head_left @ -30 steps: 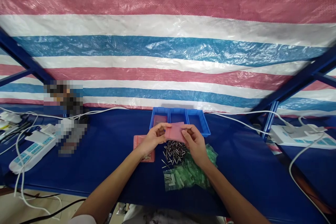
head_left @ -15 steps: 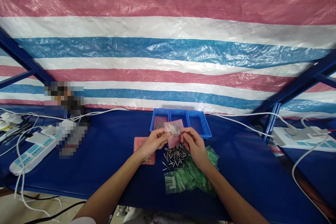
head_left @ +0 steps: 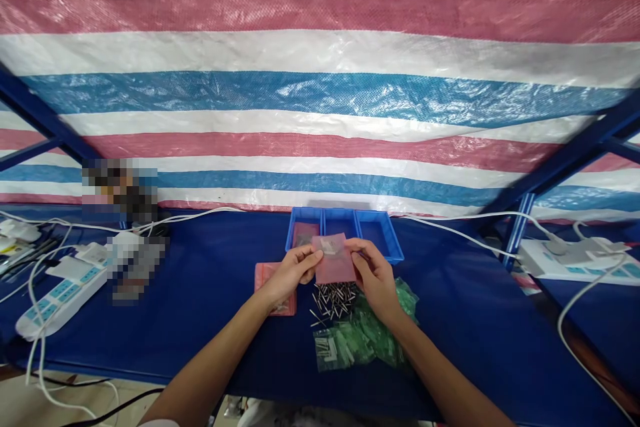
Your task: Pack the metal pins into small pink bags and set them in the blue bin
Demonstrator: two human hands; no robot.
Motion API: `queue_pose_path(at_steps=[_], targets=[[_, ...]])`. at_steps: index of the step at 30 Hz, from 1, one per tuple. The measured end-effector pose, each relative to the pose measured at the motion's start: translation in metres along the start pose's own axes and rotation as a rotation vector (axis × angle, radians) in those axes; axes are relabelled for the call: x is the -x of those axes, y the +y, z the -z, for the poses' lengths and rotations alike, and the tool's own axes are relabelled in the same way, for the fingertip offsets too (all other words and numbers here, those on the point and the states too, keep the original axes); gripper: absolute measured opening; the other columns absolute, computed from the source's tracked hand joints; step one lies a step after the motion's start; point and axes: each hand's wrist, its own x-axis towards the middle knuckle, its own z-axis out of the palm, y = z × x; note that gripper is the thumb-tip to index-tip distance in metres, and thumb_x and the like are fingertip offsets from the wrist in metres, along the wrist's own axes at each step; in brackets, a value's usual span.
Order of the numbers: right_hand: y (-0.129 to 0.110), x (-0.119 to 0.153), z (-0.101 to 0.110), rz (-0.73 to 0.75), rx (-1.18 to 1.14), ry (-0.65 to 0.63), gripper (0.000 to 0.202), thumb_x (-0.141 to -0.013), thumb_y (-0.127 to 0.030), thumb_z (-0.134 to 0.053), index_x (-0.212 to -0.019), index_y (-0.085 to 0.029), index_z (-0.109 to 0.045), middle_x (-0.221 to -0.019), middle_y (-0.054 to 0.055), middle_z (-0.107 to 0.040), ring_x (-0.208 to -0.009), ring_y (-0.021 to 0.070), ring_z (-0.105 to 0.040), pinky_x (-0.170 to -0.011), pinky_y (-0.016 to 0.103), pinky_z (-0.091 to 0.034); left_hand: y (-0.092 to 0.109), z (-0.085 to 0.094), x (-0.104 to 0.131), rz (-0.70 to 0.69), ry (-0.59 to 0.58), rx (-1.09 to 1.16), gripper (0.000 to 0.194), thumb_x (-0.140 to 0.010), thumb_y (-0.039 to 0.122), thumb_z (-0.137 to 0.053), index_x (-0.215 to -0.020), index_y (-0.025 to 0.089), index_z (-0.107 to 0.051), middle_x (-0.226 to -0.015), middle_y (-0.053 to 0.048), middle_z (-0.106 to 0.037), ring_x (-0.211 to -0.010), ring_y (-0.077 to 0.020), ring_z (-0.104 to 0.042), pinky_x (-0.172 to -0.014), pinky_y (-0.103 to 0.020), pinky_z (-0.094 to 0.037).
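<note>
Between my two hands a small pink plastic bag (head_left: 334, 265) is held up, with something pale and unclear near its top. My left hand (head_left: 299, 269) pinches its left edge between thumb and fingers. On the right edge, my right hand (head_left: 373, 273) has the same kind of grip. Below the bag lies a pile of thin metal pins (head_left: 334, 301), partly hidden by it. Green plastic bags (head_left: 363, 337) are heaped under and beside my right forearm. Left of the pile, flat pink bags (head_left: 285, 307) lie partly behind my left wrist.
Three joined blue bins (head_left: 381, 237) stand behind my hands; the left one holds a pink bag. White power strips (head_left: 63, 297) with trailing cables lie at both sides of the blue table (head_left: 210, 267). A striped sheet (head_left: 320, 93) hangs behind.
The pink bag, creased and tilted before, is now spread flatter and squarer between my hands. Both hands stay nearly in place.
</note>
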Motion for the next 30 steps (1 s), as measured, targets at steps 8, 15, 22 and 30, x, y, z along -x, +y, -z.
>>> queue_pose_path(at_steps=[8,15,22,30], targets=[[-0.0036,-0.0034,0.0000,0.160,0.127,0.020,0.019,-0.096,-0.041,-0.072,-0.108,-0.026,-0.075,-0.102,0.005,-0.062,-0.068,0.0157,-0.047,-0.059,0.028,-0.041,0.0008,-0.0005,-0.0003,0.014,-0.034,0.042,0.045,-0.092,0.058,-0.075,-0.091,0.015,-0.066,-0.063,0.006,-0.045,-0.048,-0.0043,-0.028,-0.048,-0.024,-0.015],[-0.0016,-0.0008,0.0008,0.175,0.055,0.000,0.015,-0.100,-0.041,-0.068,-0.102,-0.026,-0.070,-0.115,0.007,-0.062,-0.070,0.0146,-0.051,-0.063,0.030,-0.045,0.0052,-0.0016,0.0025,0.026,-0.059,0.060,0.045,-0.093,0.056,-0.075,-0.080,0.015,-0.060,-0.065,0.004,-0.046,-0.050,-0.0056,-0.032,-0.048,-0.025,-0.014],[-0.0027,-0.0017,-0.0008,0.062,-0.013,0.083,0.029,-0.096,-0.049,-0.072,-0.091,-0.024,-0.060,-0.067,-0.005,-0.050,-0.051,0.0106,-0.040,-0.047,0.026,-0.032,0.0071,-0.0016,0.0029,0.024,-0.096,0.066,0.045,-0.094,0.055,-0.073,-0.079,0.014,-0.061,-0.064,0.004,-0.046,-0.050,-0.0056,-0.031,-0.048,-0.024,-0.015],[-0.0035,-0.0059,-0.0007,0.013,-0.092,0.079,0.036,-0.088,-0.051,-0.079,-0.092,-0.025,-0.055,-0.067,-0.005,-0.052,-0.054,0.0118,-0.040,-0.049,0.025,-0.029,0.0063,-0.0026,0.0019,0.021,-0.093,0.100,0.043,-0.092,0.051,-0.078,-0.084,0.018,-0.052,-0.066,0.006,-0.047,-0.048,-0.0036,-0.032,-0.047,-0.021,-0.015]])
